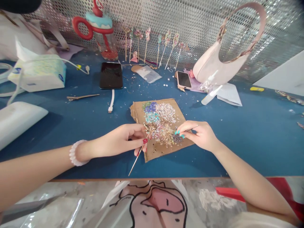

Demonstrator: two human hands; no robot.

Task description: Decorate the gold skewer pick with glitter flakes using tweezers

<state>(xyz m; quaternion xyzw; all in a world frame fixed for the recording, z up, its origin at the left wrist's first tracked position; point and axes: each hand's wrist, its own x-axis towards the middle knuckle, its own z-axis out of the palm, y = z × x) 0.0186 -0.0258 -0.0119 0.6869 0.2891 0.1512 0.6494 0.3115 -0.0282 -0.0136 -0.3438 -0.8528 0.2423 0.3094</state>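
My left hand [121,137] pinches a thin hair stick [136,162] between thumb and fingers. Its plain end slants down toward the table's near edge, and its ornamental top lies over the left part of the cardboard. My right hand [204,134] is closed in a pinch around a slim tool [193,128], whose kind I cannot make out; its tip is hidden by the fingers. Those fingertips hover at or touch a pile of dark beads [177,138]. Sorted heaps of small sparkling beads [165,112] in white, blue, green, pink and gold cover the cardboard piece [158,154].
Behind stand several decorated sticks [166,47] against a perforated metal panel [166,15]. Around the blue table [83,120] are a dark tablet [111,75], a phone [184,79], a glue bottle [211,95], a white handbag [218,66], a tissue pack [39,74] and a lidded cup [106,41].
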